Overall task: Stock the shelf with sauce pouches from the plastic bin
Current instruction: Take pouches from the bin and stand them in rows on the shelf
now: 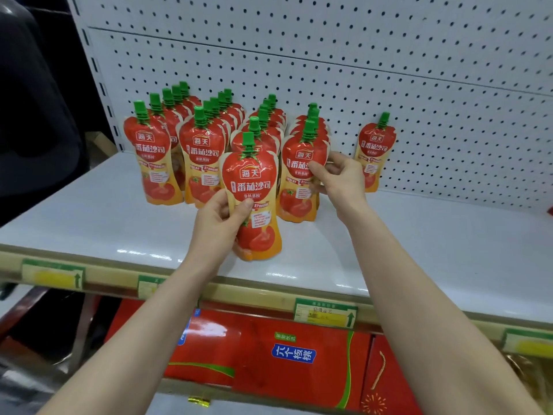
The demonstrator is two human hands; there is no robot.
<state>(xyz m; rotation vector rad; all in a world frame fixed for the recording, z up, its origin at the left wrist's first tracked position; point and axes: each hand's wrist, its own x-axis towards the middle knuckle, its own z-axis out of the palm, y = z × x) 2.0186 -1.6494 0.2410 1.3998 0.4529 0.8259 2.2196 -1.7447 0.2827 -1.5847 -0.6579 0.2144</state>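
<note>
Mid-stocking on a white shelf beside standing rows, a person's left hand grips a sauce pouch upright while the right hand pinches a neighbouring front pouch, likely steadying it before the held pouch is set squarely in line.

Both forearms are bare from the lower edge of the frame up to the wrists. The left hand and right hand are bare too, with slender fingers and short, plain nails.
</note>
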